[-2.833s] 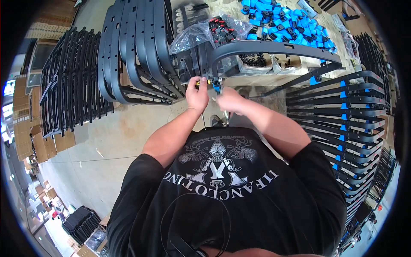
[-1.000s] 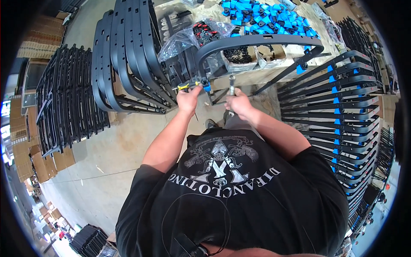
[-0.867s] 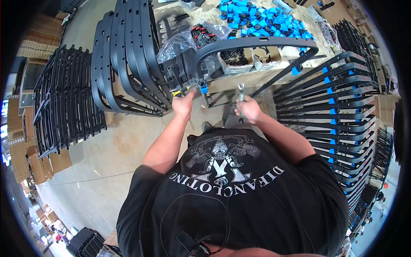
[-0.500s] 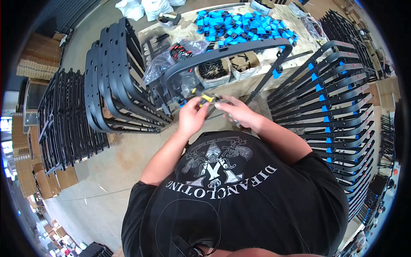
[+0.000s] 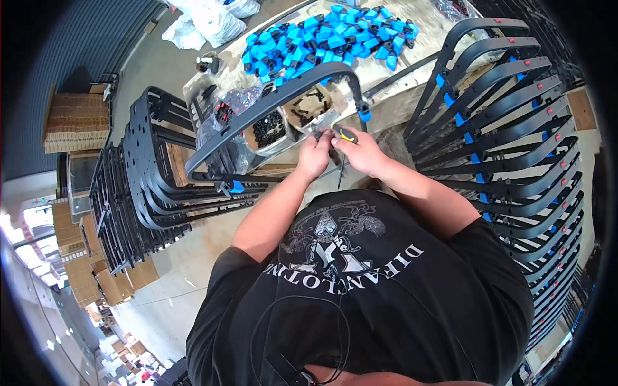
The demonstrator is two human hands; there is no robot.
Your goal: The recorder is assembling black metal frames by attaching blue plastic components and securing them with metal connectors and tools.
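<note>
My right hand (image 5: 362,154) is closed around a screwdriver (image 5: 346,134) with a yellow and black handle; its thin dark shaft hangs down toward my shirt. Close beside it, my left hand (image 5: 313,158) is pinched, its fingertips near the screwdriver handle. Whatever lies between those fingertips is too small to make out. Just beyond both hands, a black curved tube frame (image 5: 273,103) arches in front of the workbench. A blue end piece (image 5: 365,116) sits on its right leg, and another blue piece (image 5: 236,186) shows low at its left.
On the workbench (image 5: 225,67) lies a heap of blue and black parts (image 5: 328,38). Boxes of small black hardware (image 5: 269,130) and black parts (image 5: 309,108) stand at its near edge. Stacked black frames rise at left (image 5: 145,154) and right (image 5: 515,164). White sacks (image 5: 209,22) sit behind.
My view has turned, shifting the bench and frame leftward. The yellow-handled tool, earlier by my left fingers, is now in my right hand with its shaft pointing down.
</note>
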